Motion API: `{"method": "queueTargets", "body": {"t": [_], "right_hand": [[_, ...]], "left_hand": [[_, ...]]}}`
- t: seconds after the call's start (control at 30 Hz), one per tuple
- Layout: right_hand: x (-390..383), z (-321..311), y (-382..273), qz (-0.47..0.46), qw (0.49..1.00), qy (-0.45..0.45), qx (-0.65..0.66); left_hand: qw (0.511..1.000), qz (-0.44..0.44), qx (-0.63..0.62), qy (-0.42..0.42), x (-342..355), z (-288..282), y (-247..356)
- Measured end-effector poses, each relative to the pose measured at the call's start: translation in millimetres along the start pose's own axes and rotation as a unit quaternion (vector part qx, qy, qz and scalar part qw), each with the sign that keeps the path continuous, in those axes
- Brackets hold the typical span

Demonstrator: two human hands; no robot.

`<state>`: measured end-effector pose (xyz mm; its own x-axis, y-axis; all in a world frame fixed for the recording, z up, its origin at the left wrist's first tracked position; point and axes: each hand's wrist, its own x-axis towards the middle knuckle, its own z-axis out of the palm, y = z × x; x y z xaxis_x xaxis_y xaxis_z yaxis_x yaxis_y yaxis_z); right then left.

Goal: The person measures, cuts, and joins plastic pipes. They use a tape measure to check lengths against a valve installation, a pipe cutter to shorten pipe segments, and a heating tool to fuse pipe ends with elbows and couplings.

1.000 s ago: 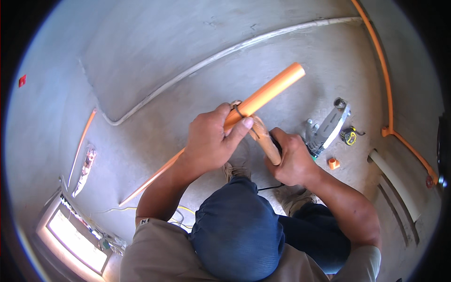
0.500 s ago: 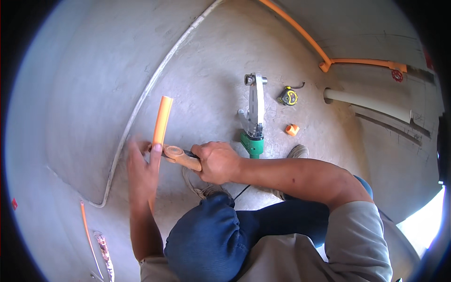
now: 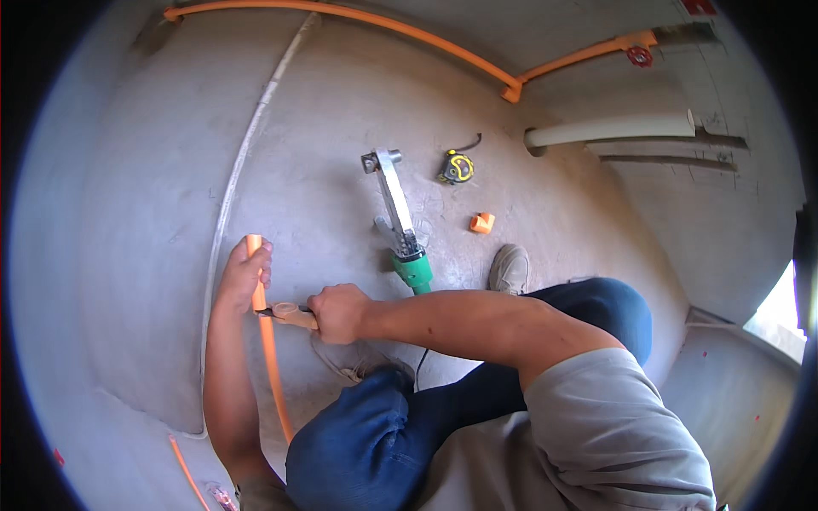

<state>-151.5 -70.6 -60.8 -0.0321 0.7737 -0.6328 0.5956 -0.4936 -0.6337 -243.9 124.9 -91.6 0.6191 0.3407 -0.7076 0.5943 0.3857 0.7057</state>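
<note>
My left hand (image 3: 245, 274) is wrapped round the upper part of an orange plastic pipe (image 3: 270, 358), close below its top end. The pipe runs down beside my left forearm toward my knee. In my right hand (image 3: 338, 313) is a pipe cutter (image 3: 292, 315) with tan-orange handles. Its dark jaws sit on the pipe just under my left hand; whether the blade has gone into the pipe cannot be made out. My right palm hides the ends of the cutter's handles.
On the floor ahead lie a pipe-welding iron (image 3: 413, 268) with a green handle, a tape measure (image 3: 457, 167) and an orange pipe fitting (image 3: 482, 223). Orange pipe (image 3: 375, 19) follows the far wall to a red valve wheel (image 3: 639, 56). A white pipe (image 3: 609, 129) juts from a hole.
My left hand has moved up the pipe and closed round it near its top. The cutter's jaws now sit below that hand. The view has shifted, showing more of the far wall.
</note>
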Motion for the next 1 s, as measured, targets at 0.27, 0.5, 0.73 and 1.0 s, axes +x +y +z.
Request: {"method": "queueTargets", "body": {"t": [0.27, 0.5, 0.73, 1.0], "right_hand": [[-29, -127, 12, 0.022, 0.963, -0.093, -0.252], [-188, -220, 119, 0.119, 0.971, 0.158, -0.131], [-312, -68, 324, 0.482, 0.814, 0.323, -0.032], [-296, 20, 377, 0.528, 0.769, 0.348, 0.094]], "left_hand": [[0.967, 0.204, -0.100, 0.116, -34, -4, 35], [0.982, 0.185, 0.033, -0.004, -45, 25, 53], [0.903, 0.190, 0.347, -0.167, -88, 127, 109], [0.892, 0.088, 0.383, -0.223, -102, 221, 156]]}}
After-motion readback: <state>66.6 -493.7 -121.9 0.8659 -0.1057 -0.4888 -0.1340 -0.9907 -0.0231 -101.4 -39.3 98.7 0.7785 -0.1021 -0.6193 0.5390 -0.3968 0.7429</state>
